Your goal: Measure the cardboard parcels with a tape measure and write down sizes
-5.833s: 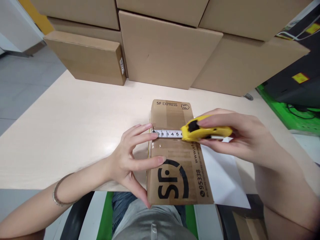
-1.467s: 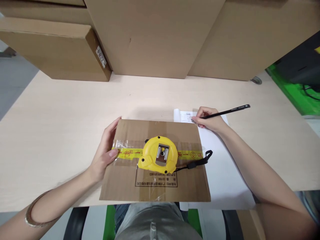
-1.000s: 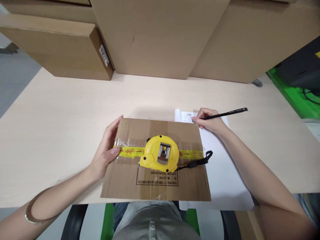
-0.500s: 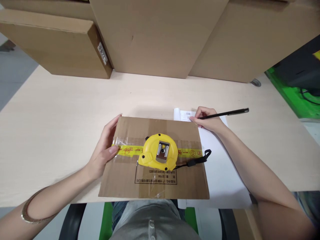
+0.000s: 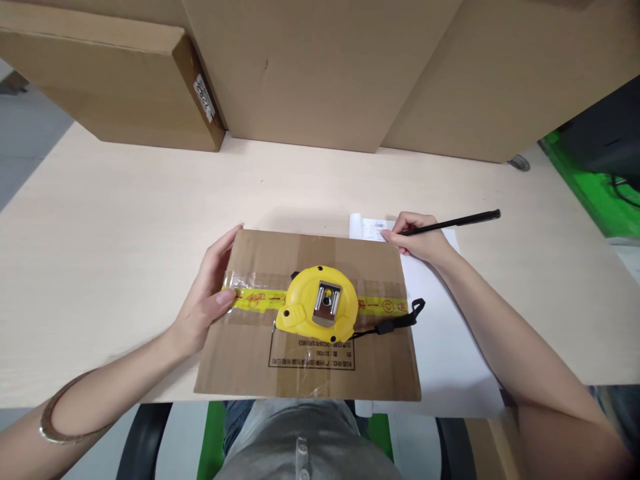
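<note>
A brown cardboard box point(image 5: 235, 360) with yellow printed tape across it sits before me at the table's near edge. My left hand point(image 5: 207, 287) grips its left side, thumb on top and fingers down the edge. On the box lies a yellow tape measure point(image 5: 320, 303) with a metal belt clip facing up; its black wrist strap point(image 5: 395, 325) trails past the right edge. In my right hand point(image 5: 420, 237) is a black pen point(image 5: 460, 220), its tip hidden by my fingers. That hand rests on white paper point(image 5: 445, 333), which the box partly covers.
Large cardboard boxes point(image 5: 310, 73) stand along the back of the table point(image 5: 125, 213), with a smaller box point(image 5: 115, 87) at the left. A dark object point(image 5: 610, 133) is at the far right by a green surface point(image 5: 590, 177). Chair armrests point(image 5: 143, 440) flank my lap.
The view has shifted slightly. My right hand, with the pen, has moved a tiny bit on the paper; the box, tape measure and left hand hold nearly the same place.
</note>
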The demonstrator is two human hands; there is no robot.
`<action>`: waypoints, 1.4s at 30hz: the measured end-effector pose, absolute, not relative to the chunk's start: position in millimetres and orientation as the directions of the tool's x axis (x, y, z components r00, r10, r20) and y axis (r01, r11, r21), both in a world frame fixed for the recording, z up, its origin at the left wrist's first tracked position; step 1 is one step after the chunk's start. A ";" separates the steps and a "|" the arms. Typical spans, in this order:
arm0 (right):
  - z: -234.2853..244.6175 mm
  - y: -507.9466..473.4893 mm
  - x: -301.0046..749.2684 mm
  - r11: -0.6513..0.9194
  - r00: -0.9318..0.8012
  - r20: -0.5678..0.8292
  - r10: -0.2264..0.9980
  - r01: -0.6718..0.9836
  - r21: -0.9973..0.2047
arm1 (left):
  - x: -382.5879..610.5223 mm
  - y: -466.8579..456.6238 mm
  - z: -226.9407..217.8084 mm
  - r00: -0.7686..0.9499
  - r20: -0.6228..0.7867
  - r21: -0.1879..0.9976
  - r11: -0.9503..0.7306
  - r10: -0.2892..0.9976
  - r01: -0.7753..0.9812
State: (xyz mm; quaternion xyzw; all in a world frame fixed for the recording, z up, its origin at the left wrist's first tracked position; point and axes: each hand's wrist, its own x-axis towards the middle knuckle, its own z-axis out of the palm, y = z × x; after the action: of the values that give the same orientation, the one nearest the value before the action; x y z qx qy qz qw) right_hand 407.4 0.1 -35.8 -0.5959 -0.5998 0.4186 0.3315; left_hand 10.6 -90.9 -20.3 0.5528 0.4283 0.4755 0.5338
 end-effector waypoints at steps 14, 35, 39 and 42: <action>-37.0 1.5 407.5 -0.034 -0.083 -0.079 0.993 0.444 -0.896 | 9.5 -91.6 -22.8 0.208 0.092 0.995 -0.082 0.974 -0.056; -38.4 2.9 410.4 -0.033 -0.092 -0.083 0.992 0.449 -0.893 | 6.2 -90.3 -26.6 0.259 0.129 0.992 -0.123 0.957 -0.042; -38.4 2.7 410.8 -0.033 -0.087 -0.081 0.993 0.455 -0.890 | 5.8 -91.1 -26.3 0.256 0.125 0.992 -0.115 0.959 -0.052; -38.4 2.6 410.9 -0.027 -0.093 -0.077 0.993 0.457 -0.889 | 5.6 -91.0 -26.2 0.262 0.117 0.993 -0.106 0.958 -0.057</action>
State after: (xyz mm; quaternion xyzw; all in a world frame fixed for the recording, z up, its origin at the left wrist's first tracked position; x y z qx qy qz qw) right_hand 410.9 2.6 -38.4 -0.5885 -0.6159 0.4087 0.3276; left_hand 5.6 -91.0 -26.2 0.5791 0.3891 0.4663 0.5438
